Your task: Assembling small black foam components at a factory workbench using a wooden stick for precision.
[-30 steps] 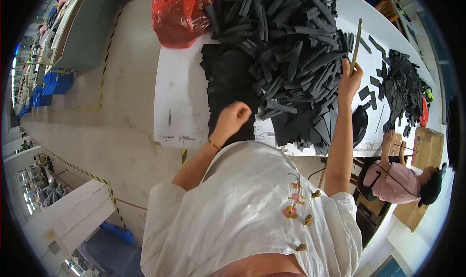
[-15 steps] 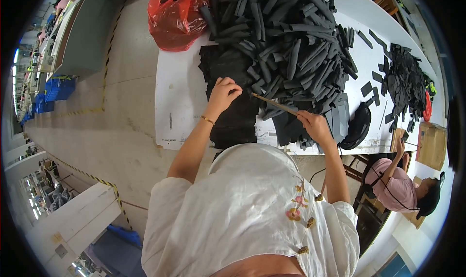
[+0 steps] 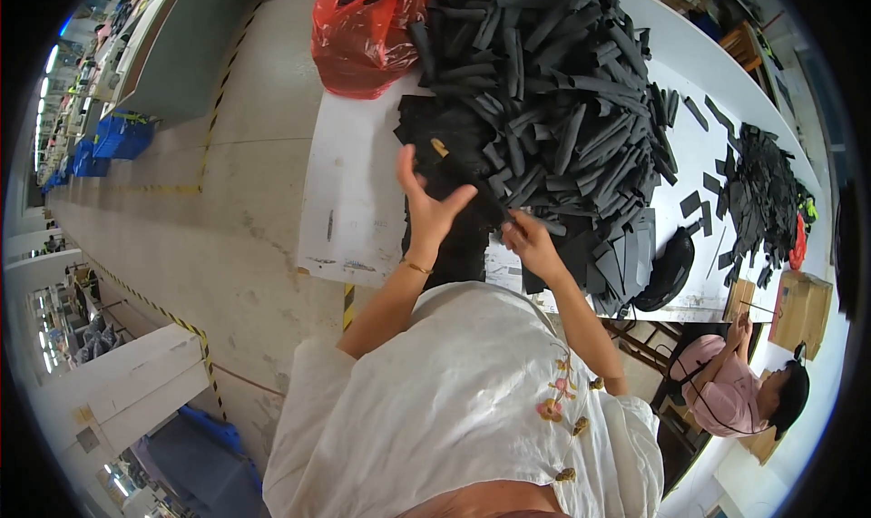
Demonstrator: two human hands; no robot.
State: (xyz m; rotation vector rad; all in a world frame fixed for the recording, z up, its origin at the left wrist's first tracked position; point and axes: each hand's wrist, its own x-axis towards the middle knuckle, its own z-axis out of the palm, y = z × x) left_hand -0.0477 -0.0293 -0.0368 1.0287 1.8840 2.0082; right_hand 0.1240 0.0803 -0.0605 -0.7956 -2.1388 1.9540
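My left hand [image 3: 434, 208] is open over the black cloth stack [image 3: 445, 250], thumb and fingers spread, holding nothing that shows. To its right, my right hand [image 3: 533, 244] is closed on the near end of a long black fabric piece [image 3: 485, 202] that slants up and left. A short tan stick tip [image 3: 440, 147] shows by the piece's far end; the rest of the stick is hidden, and I cannot tell whether it runs inside the fabric. Just beyond lies a large heap of black rolled fabric pieces [image 3: 581, 92].
A red plastic bag [image 3: 367, 42] stands at the far left of the white table [image 3: 340, 191]. Flat grey-black pieces [image 3: 626, 259] and a black bag-like item [image 3: 670, 271] lie right. A smaller black heap [image 3: 762, 191] is farther right, near a person in pink [image 3: 726, 382].
The stick, bare in my right hand before, now shows only its tip beside the black piece. My left hand has gone from pinched to spread. The view has shifted slightly.
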